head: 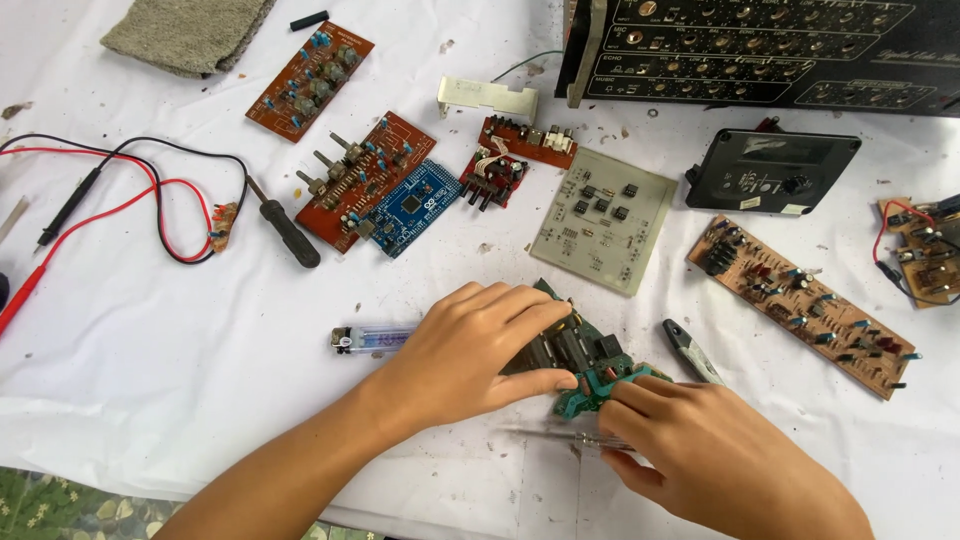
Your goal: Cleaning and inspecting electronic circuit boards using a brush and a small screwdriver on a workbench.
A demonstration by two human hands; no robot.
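My left hand (470, 350) lies over a green circuit board (590, 360) with dark components, its thumb and fingers gripping the board's near side. My right hand (700, 450) pinches the board's lower right corner, where a teal connector sits. A clear-handled screwdriver (560, 435) lies on the cloth under my right hand. Just left of my left hand lies a clear lighter (372, 338).
Several circuit boards lie on the white cloth: brown ones (310, 80) (365, 178) (800, 305), a blue one (415, 207), a pale one (603, 218). A black amplifier panel (760, 45) stands at the back. Probe leads (130, 200), a black screwdriver (285, 230), pliers (690, 350), a grey towel (185, 30).
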